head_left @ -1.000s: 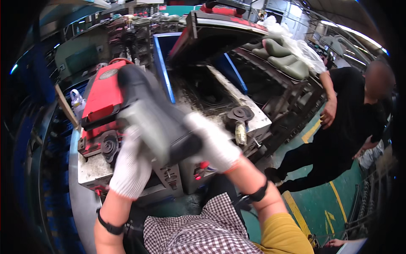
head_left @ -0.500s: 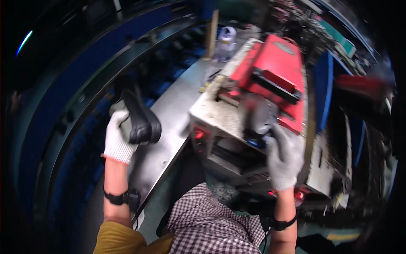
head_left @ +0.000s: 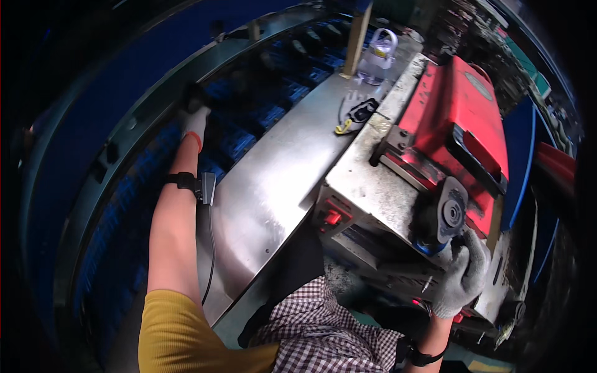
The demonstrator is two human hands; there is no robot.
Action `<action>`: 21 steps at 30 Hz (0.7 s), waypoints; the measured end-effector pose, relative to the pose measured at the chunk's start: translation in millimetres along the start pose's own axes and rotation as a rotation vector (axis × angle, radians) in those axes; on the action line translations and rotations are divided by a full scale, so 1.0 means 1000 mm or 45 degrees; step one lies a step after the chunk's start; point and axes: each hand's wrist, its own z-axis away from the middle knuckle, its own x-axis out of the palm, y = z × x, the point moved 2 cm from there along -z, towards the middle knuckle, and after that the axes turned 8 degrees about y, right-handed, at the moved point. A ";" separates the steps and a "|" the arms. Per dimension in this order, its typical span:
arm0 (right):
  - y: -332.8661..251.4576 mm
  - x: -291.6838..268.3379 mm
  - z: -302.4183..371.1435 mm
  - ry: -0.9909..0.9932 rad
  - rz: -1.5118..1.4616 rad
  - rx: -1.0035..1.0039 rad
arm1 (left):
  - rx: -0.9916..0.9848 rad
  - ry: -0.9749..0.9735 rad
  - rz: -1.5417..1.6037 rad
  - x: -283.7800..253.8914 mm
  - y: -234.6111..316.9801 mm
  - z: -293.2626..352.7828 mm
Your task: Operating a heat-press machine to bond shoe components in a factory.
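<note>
My left hand, in a white knit glove with a red cuff, reaches far out over the dark blue rack at the left. At its fingers is a black shoe, dim and blurred, and the fingers closed on it barely show. My right hand, in a grey-white glove, is closed at the lower end of a dark shoe with a grey sole. That sole, with a round ringed pattern, faces up and toward me. The shoe is in front of a red-covered machine, and a bit of blue shows beneath it.
A bare metal bench runs diagonally between rack and machine. On it lie a dark-and-white glove-like bundle and a clear handled jug, near a wooden post. A red switch sits on the machine's front. A blue panel stands to the right.
My left hand has carried the black shoe forward, from above the bench's edge to the rack. My right hand stays by the sole-up shoe at the machine. The whole view has shifted left.
</note>
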 end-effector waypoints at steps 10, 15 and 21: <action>-0.011 0.012 -0.017 0.071 -0.008 -0.165 | -0.245 -0.348 0.320 -0.011 -0.024 0.056; 0.008 -0.016 -0.008 0.140 0.107 -0.074 | -0.268 -0.572 0.323 -0.019 0.144 0.235; -0.003 0.005 -0.009 0.133 0.022 -0.015 | 0.344 -0.861 -0.456 -0.068 0.172 0.312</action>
